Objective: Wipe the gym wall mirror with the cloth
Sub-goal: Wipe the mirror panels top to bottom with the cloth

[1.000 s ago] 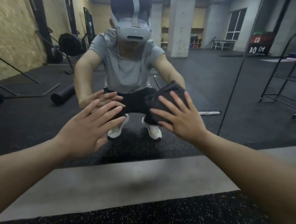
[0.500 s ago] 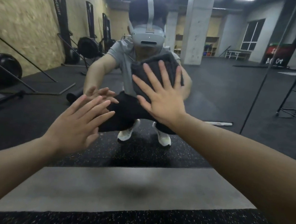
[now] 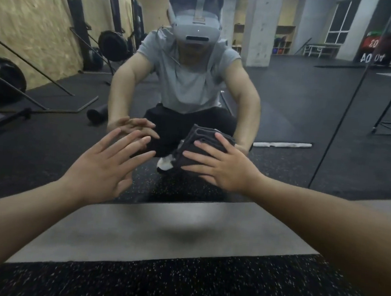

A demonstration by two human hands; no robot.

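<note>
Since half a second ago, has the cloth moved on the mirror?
Yes. The right hand has swept the cloth down the mirror, from the reflected headset's level to just above the grey ledge.

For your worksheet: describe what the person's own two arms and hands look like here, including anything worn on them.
Both forearms are bare right up to the frame edge, with no sleeves in sight. The left hand and right hand wear no gloves, and no rings or straps show on them directly. In the mirror reflection, a short-sleeved grey T-shirt covers only the upper arms.
</note>
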